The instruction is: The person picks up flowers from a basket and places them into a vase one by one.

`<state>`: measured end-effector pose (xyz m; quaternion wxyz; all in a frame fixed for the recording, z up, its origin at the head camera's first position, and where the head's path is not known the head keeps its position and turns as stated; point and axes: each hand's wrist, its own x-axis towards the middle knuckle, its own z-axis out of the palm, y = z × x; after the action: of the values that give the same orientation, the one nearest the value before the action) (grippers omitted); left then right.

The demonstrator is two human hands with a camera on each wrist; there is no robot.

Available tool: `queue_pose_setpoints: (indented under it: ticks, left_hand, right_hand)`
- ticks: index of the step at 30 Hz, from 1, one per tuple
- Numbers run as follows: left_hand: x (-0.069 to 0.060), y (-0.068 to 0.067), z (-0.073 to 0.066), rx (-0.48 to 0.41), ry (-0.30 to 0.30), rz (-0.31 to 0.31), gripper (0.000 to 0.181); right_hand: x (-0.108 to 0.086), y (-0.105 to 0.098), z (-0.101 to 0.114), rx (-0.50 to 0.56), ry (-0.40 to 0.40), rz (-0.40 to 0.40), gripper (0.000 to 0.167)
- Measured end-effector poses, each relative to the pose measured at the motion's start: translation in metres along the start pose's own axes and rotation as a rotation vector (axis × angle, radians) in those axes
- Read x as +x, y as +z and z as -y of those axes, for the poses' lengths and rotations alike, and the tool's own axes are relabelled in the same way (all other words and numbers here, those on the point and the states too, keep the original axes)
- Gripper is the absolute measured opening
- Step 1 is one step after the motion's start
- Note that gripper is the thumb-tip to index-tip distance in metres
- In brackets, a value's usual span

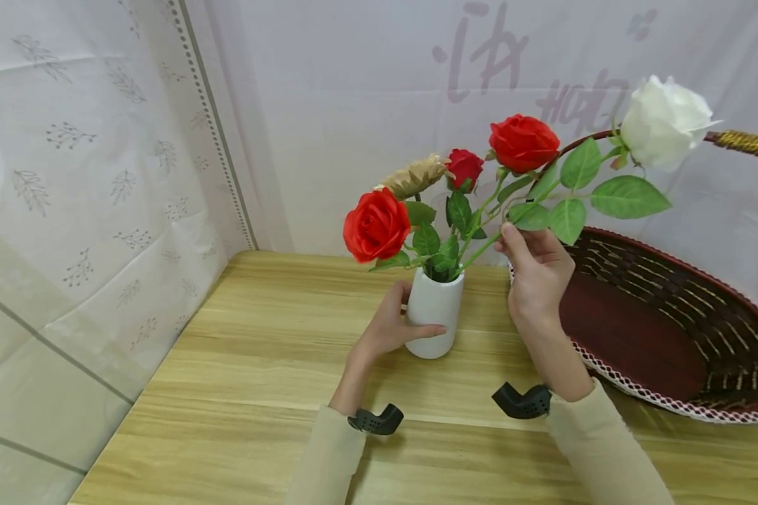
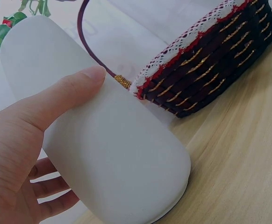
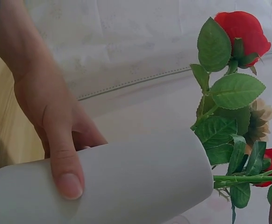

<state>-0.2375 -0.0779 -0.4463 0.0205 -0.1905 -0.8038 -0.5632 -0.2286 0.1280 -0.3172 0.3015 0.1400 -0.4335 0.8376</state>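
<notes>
A white vase (image 1: pixel 434 315) stands upright on the wooden table, with several artificial flowers in its mouth. My left hand (image 1: pixel 396 324) grips it from the left, thumb across the front and fingers behind, as the left wrist view also shows. Up at the right, my right hand (image 1: pixel 540 270) pinches the green stem of a white rose (image 1: pixel 665 124); that stem slants down to the vase mouth. Around it in the vase are a red rose (image 1: pixel 377 226) leaning left, a beige flower (image 1: pixel 415 177), a small red rose (image 1: pixel 464 169) and a taller red rose (image 1: pixel 523 143).
A dark woven basket (image 1: pixel 638 330) with white lace trim and an arched handle (image 1: pixel 748 144) sits on the right, close to my right forearm. Pale printed cloth (image 1: pixel 328 126) hangs behind and left of the wooden table (image 1: pixel 246 372).
</notes>
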Motion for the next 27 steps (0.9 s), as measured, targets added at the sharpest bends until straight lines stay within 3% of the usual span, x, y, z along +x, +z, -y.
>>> queue_pose_setpoints:
  ticks: [8,13,16,27]
  left_hand:
    - [0.001,0.001,0.000,0.004,0.012,-0.004,0.071]
    - [0.001,0.001,0.000,0.005,0.025,-0.004,0.071]
    - [0.002,0.001,0.000,0.012,0.026,-0.007,0.071]
    - [0.001,0.001,0.002,-0.002,0.037,-0.008,0.073]
  right_hand:
    - [-0.006,-0.005,-0.006,-0.017,0.021,-0.022,0.015]
    - [-0.011,-0.005,-0.010,-0.046,0.038,-0.027,0.001]
    - [-0.013,-0.004,-0.012,-0.058,0.055,-0.024,0.009]
    - [-0.024,-0.005,-0.020,-0.101,0.080,-0.021,0.011]
